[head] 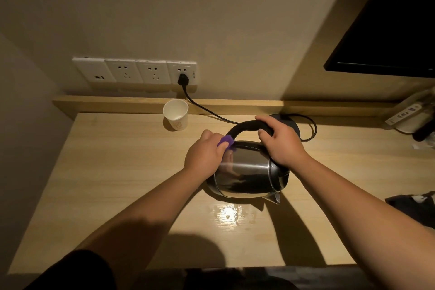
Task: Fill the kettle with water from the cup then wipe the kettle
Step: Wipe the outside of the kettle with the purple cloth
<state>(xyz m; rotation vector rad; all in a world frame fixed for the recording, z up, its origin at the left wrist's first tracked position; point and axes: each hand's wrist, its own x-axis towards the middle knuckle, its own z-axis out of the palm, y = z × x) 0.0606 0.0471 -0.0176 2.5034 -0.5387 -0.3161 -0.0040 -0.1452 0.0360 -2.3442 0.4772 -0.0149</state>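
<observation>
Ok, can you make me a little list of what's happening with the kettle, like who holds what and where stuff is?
kettle: shiny metal, tipped over on the table, off its base
right hand: grips the black handle
left hand: presses a purple cloth on the kettle
cup: white, upright at the back by the wall
base: behind the kettle, cord plugged into the socket
puddle: wet patch on the table by the spout

Surface: you had a light wooden table (98,183).
On it: paper cup (176,114), tilted steel kettle (247,172), black base (294,125), puddle (227,215).
</observation>
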